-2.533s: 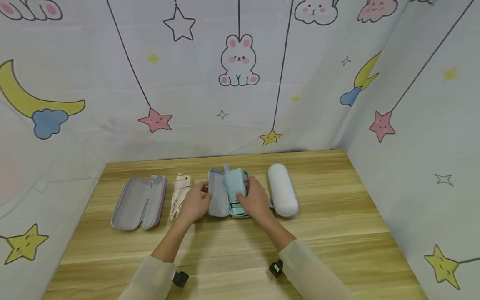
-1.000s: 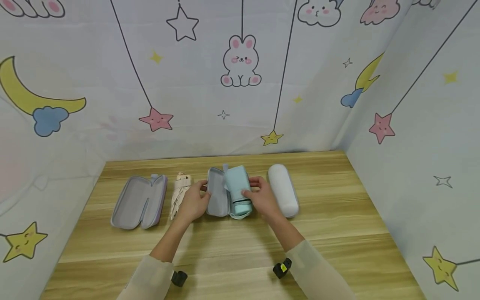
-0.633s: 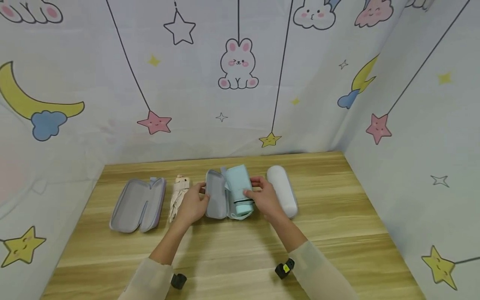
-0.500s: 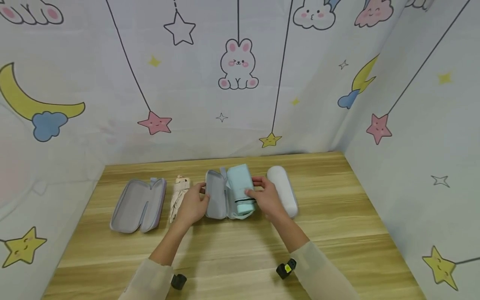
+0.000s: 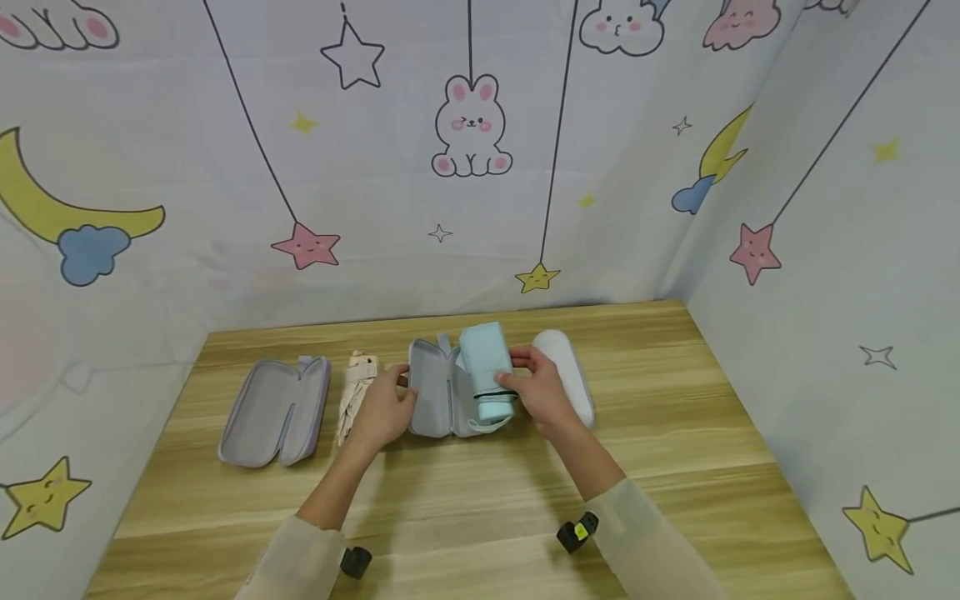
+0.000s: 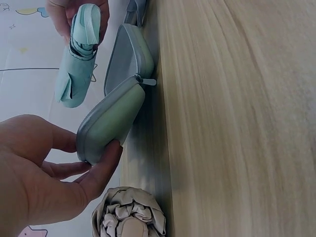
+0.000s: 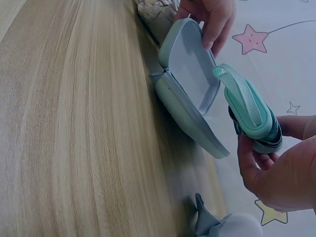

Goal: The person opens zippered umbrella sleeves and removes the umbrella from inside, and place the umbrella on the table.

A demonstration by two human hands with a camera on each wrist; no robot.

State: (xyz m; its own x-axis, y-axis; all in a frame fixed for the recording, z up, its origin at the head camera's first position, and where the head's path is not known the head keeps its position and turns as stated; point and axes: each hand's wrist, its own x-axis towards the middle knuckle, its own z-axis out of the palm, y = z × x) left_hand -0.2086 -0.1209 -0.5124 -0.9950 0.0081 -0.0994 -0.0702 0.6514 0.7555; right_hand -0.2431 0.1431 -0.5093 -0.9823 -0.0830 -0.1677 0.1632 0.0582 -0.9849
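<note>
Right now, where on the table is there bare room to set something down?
Bare table runs right of the white case to the patterned cloth, and in front between the sleeves. Crowded: the back row, from left open case past beige umbrella to middle case, pinched by the left grip, and teal umbrella, held by the right grip beside the white case.

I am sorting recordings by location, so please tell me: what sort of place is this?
Probably an indoor corner set up for filming: a wood-grain table stands before a white hanging printed with stars and a rabbit, and a small black device sits at each sleeve.
</note>
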